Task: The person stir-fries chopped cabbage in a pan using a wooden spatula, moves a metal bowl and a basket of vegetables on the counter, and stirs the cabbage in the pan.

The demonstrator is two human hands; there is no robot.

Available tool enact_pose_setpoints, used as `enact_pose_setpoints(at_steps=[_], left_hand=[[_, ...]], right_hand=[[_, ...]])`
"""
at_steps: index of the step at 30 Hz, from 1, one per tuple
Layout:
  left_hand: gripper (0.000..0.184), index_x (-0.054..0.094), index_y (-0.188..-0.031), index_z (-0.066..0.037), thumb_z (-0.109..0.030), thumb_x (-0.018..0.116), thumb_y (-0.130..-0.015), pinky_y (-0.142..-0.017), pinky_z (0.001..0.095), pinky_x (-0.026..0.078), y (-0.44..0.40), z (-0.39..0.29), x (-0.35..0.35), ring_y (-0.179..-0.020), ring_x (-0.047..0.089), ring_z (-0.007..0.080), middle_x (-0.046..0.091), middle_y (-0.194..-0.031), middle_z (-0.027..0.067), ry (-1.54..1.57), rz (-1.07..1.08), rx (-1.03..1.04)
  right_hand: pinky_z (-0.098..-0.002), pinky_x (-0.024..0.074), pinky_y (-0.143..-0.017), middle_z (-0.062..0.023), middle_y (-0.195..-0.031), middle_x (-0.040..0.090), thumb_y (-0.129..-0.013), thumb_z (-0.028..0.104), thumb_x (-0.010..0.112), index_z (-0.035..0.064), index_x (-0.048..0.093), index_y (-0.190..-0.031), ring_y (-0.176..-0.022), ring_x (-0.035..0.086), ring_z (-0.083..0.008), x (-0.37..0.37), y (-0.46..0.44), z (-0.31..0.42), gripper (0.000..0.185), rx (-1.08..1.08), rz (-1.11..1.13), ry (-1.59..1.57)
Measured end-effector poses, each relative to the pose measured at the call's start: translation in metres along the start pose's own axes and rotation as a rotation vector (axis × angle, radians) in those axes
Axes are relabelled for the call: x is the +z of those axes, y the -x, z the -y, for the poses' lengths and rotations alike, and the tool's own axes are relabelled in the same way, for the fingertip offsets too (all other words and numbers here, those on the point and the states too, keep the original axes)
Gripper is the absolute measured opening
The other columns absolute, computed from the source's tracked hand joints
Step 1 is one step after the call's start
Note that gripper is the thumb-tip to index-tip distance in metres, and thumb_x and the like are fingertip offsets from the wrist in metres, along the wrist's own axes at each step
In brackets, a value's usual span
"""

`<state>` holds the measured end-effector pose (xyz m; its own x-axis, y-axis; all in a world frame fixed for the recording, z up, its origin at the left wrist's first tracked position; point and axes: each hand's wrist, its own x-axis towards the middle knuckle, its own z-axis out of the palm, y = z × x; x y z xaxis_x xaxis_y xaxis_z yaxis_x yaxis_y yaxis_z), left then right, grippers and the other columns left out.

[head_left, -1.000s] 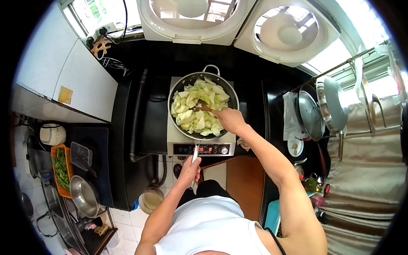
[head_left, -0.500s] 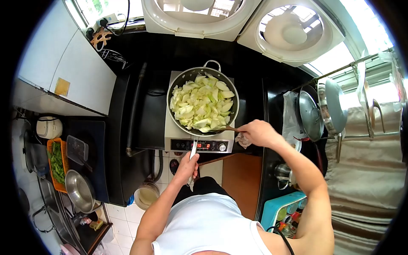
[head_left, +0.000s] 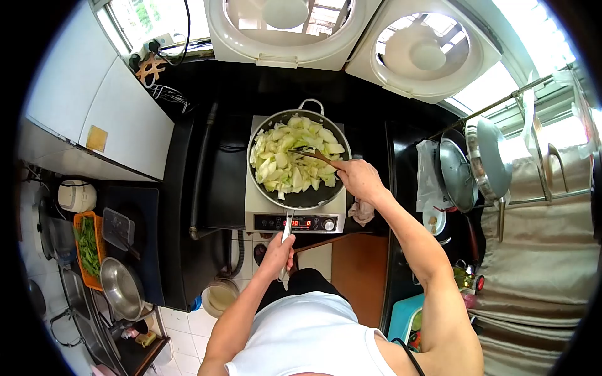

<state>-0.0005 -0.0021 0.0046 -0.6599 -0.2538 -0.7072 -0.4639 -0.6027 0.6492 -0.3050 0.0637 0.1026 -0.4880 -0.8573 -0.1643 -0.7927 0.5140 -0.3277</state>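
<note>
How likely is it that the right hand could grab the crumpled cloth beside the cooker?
Probably yes: the cloth lies close to the right hand, with nothing visible between them, though that hand holds the wooden spatula and would need to let go first.

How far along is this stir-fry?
It looks partway. Done: the sliced vegetable is in the frying pan. In hand: the right hand works it with a wooden spatula. Likely left: more cooking, since many pieces look pale and firm, and plating.
</note>
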Motion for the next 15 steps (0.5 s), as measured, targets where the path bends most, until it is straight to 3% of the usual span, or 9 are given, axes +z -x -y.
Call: enact_pose_setpoints(at_steps=[5,15], left_hand=[[0.024,0.05,-0.104,-0.01,-0.032,0.055,-0.11,-0.039,0.0277,0.04,-0.001,0.002,0.0,-0.045,0.048,0.0108,0.051,-0.069,0.0,0.018,-0.003,0.006],[0.023,0.05,-0.105,-0.01,-0.032,0.055,-0.109,-0.039,0.0283,0.04,-0.001,0.002,0.001,-0.044,0.047,0.0106,0.051,-0.069,-0.0001,0.034,-0.002,-0.007]], right_hand=[[-0.0524,0.0569,-0.09,-0.0232,-0.107,0.075,-0.098,0.019,0.058,0.0116,0.075,-0.128,-0.099,0.071,-0.0451,0.014,-0.011,-0.005,0.035,0.091,-0.078,-0.23],[-0.0524,0.0565,-0.091,-0.0264,-0.113,0.073,-0.097,0.019,0.057,0.012,0.073,-0.131,-0.103,0.07,-0.0457,0.035,-0.034,-0.025,0.038,0.145,-0.253,-0.236]])
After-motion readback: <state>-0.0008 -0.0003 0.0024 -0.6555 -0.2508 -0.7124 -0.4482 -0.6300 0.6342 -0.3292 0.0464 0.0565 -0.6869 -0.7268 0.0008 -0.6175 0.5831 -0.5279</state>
